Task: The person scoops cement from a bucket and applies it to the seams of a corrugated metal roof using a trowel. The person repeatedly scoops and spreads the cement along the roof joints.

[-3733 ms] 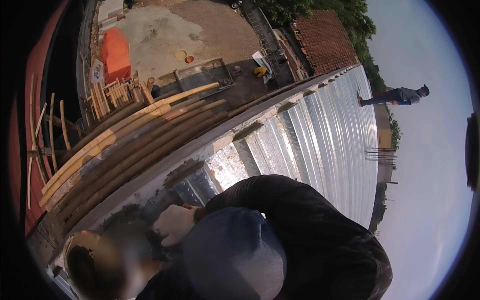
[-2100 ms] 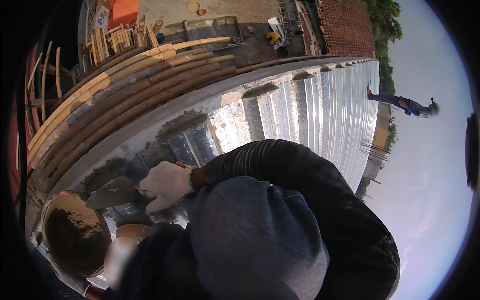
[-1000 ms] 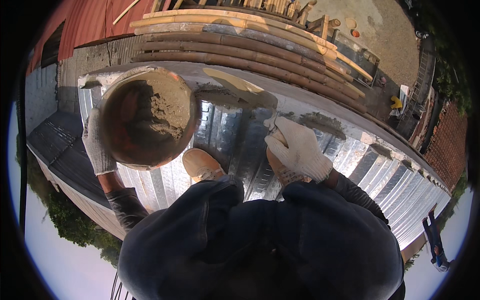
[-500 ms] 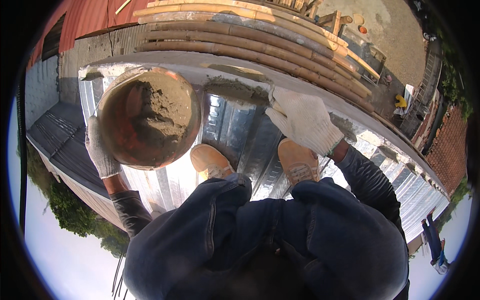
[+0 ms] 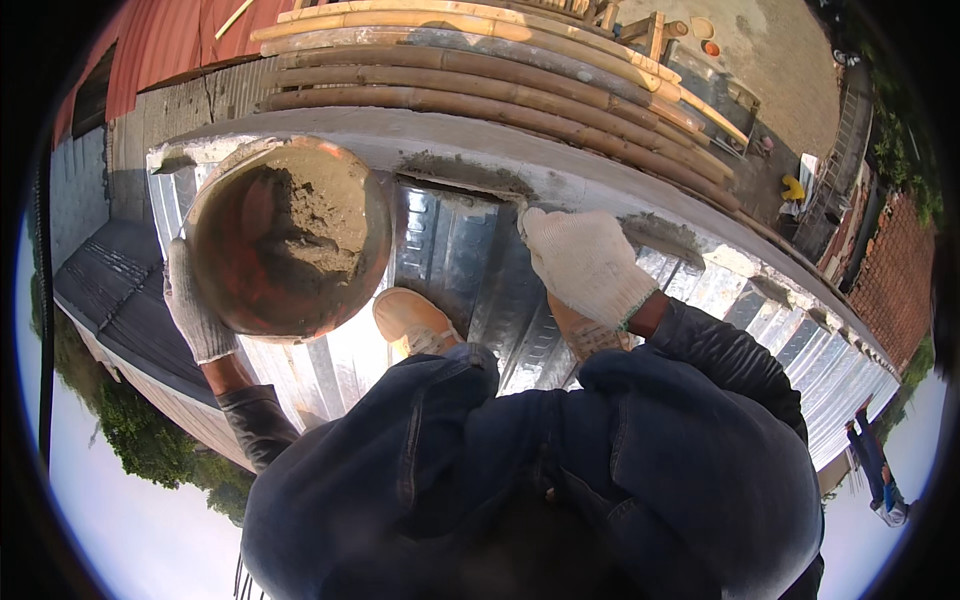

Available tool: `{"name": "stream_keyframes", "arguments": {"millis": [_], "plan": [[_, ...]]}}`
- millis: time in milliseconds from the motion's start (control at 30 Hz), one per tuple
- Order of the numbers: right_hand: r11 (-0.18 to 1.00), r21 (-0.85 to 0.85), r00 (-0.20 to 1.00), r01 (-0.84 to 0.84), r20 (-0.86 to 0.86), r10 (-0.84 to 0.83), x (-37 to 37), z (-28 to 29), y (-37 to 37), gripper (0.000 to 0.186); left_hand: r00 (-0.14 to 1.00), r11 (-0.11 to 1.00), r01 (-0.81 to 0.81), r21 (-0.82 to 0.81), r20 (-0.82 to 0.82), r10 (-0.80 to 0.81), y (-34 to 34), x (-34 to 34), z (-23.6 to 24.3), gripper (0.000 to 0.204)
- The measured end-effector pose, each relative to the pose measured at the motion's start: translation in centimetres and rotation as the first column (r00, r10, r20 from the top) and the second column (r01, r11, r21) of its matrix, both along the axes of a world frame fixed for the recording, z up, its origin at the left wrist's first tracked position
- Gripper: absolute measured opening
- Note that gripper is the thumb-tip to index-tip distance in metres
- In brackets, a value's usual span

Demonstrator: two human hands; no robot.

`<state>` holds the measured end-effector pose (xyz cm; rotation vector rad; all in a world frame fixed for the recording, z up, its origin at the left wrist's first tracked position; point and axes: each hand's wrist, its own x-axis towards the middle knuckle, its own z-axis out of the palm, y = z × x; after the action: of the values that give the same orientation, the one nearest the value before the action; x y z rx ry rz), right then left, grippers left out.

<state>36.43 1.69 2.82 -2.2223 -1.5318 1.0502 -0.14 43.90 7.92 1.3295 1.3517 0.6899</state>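
Note:
My left hand [image 5: 196, 305], in a white knitted glove, grips the left side of a round bucket [image 5: 376, 275] that is tilted toward me. Wet grey mortar [image 5: 325, 215] clings to the bucket's far and right inner wall. In its matching glove, my right hand [image 5: 585, 262] is closed round a trowel [image 5: 470, 188], whose handle is hidden in the fist. The thin blade shows nearly edge-on, pointing left along the near edge of the concrete ledge [image 5: 440, 130]. Fresh mortar [image 5: 465, 170] lies on the ledge just beyond the blade.
Ribbed metal decking [image 5: 455, 240] lies under my tan shoes [image 5: 415, 322]. Bamboo poles [image 5: 480, 70] run beyond the ledge, with a lower yard [image 5: 770, 50] past them. A person in yellow [image 5: 793, 188] is down there; another person [image 5: 878, 470] is at far right.
My right hand has drawn back toward me and slightly left. The trowel blade has turned from flat over the ledge to nearly edge-on at its near side. My left hand still grips the bucket.

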Motion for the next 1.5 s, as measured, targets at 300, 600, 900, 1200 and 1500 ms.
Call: {"name": "stream_keyframes", "arguments": {"millis": [300,600,900,1200,1500], "plan": [[0.997,-0.057,0.998,-0.054,-0.041,0.051,-0.3,1.5,-1.5,0.023,0.958,0.967,0.222,0.124,-0.214,-0.192,2.8,-0.3,-0.5,0.04],[1.0,-0.019,1.0,0.006,0.012,-0.006,0.9,4.5,-3.5,0.023,0.942,0.957,0.247,0.154,-0.269,-0.2,1.1,-0.4,0.2,0.039],[0.986,0.164,0.999,-0.008,-0.045,0.016,2.8,-1.3,3.7,0.018,0.997,0.999,-0.017,0.035,-0.076,0.019,0.4,-1.8,0.0,0.04],[0.99,0.016,0.99,-0.14,-0.022,0.141,1.3,-0.8,4.9,0.018,1.0,0.999,-0.029,-0.034,-0.007,0.029,-0.5,-0.8,0.5,0.041],[0.986,-0.078,0.987,-0.144,-0.079,0.138,0.5,1.5,2.7,0.026,1.0,0.999,-0.016,-0.037,-0.021,0.016,-1.6,2.2,1.4,0.035]]}}
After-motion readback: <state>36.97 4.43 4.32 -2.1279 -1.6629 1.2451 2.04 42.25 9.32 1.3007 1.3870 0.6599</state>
